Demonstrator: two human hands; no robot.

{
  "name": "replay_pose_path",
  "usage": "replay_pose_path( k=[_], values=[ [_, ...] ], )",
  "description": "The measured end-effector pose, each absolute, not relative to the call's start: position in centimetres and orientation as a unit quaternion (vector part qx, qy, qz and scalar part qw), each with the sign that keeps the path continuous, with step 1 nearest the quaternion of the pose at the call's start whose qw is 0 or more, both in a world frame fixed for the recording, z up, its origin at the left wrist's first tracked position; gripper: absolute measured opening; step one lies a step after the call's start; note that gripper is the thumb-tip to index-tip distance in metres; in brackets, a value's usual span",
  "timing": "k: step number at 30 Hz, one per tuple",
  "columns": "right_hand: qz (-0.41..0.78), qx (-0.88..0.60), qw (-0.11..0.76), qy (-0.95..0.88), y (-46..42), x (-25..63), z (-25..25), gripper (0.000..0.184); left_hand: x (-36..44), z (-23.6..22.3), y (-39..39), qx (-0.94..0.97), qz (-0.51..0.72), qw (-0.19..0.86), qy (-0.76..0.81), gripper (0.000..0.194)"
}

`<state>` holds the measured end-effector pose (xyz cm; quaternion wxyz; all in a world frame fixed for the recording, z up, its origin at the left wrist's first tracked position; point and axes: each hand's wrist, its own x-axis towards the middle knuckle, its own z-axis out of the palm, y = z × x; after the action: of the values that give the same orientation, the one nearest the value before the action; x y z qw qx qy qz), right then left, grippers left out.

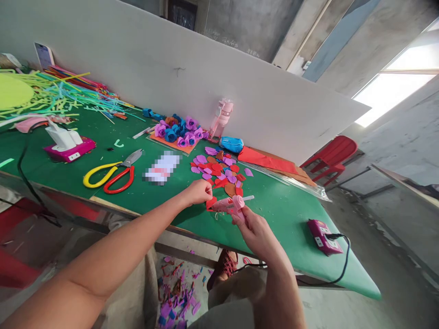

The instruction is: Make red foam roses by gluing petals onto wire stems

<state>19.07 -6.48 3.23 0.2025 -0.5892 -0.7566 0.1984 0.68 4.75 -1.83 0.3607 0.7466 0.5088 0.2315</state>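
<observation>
In the head view, a loose pile of red, purple and brown petals [216, 167] lies on the green table [284, 219]. Just on the near side of that pile, the left hand [199, 192] pinches a small red piece [210, 203] between its fingertips. The right hand [254, 226], also nearer the person than the pile, is closed around the handle of a pink glue gun [230, 204]. The gun's nozzle end points at the red piece; whether the two touch, I cannot tell. A pale glue stick [248, 198] sticks out of the gun's rear, on the side away from the left hand.

Beyond the pile stand a pink bottle [223, 114] and, lying beside it, a blue pouch [231, 144]. To the pile's left and farther back, purple and blue paper flowers [170, 135] sit clustered on an orange sheet [187, 147]. Well left of the pile lie cutters [132, 158] with one yellow and one red handle. Right of the pile are red sheets [264, 159]; farther right and nearer, a magenta power block [324, 236] has a black cable plugged in.
</observation>
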Motion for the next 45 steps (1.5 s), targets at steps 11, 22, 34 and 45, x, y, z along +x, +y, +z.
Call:
replay_pose_path(
  k=[11,22,34,45],
  values=[
    [0.176,-0.6,0.193,-0.756,-6.4,19.2,3.4,0.022,0.7,-1.8,4.6,0.745,0.231,0.371,0.505,0.005],
    [0.177,-0.602,0.193,-0.754,-6.5,19.5,3.4,0.024,0.7,-1.7,4.6,0.744,0.235,0.375,0.501,0.005],
    [0.179,-0.611,0.19,-0.747,-6.5,19.8,3.5,0.025,0.7,-1.2,4.4,0.745,0.222,0.374,0.506,0.005],
    [0.187,-0.619,0.195,-0.738,-6.6,20.1,3.7,0.025,0.7,-1.4,4.4,0.748,0.226,0.367,0.505,0.005]
  ],
)
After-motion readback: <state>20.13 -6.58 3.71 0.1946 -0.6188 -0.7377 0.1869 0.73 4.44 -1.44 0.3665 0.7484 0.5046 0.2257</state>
